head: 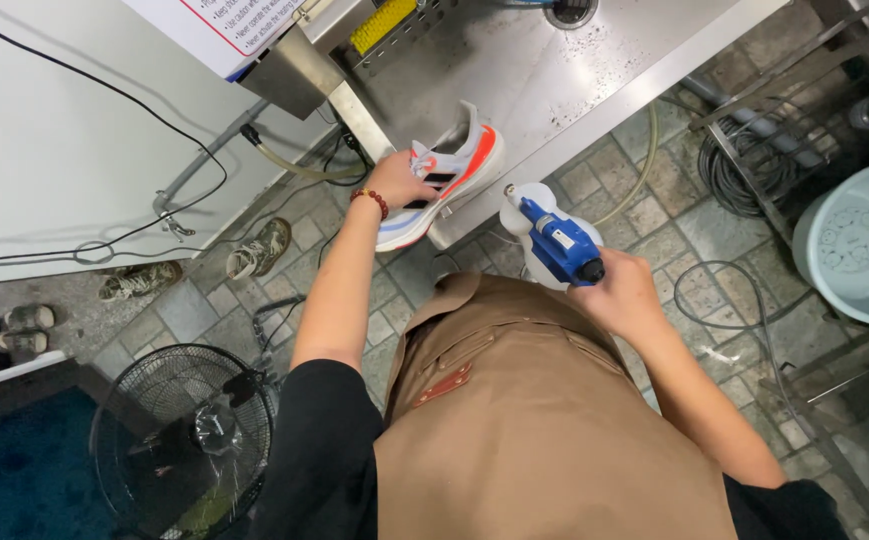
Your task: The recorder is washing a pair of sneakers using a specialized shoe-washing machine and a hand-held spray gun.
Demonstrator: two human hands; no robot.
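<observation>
A person in a brown apron (544, 430) stood at a steel bench (544, 80), the left hand (397, 180) clamped on a white sneaker (444, 182) with an orange heel and black stripes, held tilted over the bench's front edge. The right hand (622, 292) gripped a blue-and-white sprayer (554, 240), its nozzle pointing toward the shoe from just beside it. A white sign (224, 25) with red border and dark print sat on a machine at the bench's left end, beside a yellow brush (382, 24). On the stone floor (654, 215) lay worn shoes (259, 250), a black fan (182, 440) and, to the right, a pale blue bucket (859, 245).
</observation>
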